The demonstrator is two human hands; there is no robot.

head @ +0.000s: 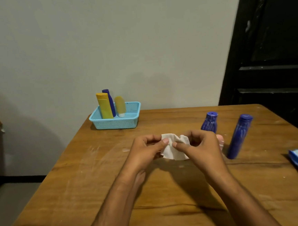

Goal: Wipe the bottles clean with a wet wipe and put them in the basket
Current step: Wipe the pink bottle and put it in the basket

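White crumpled wet wipe (174, 149), pinched between both hands' fingers (165, 141)

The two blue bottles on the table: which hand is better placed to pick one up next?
The right hand, probably. Both blue bottles, the short one and the tall one, stand just to its right, while the left hand is farther away. Both hands hold the wipe, so the left could keep it.

Bare bench (99, 171) is lying open at lower left; two blue bottles (238, 137) are blocking the right, the basket (116, 123) sitting upper centre.
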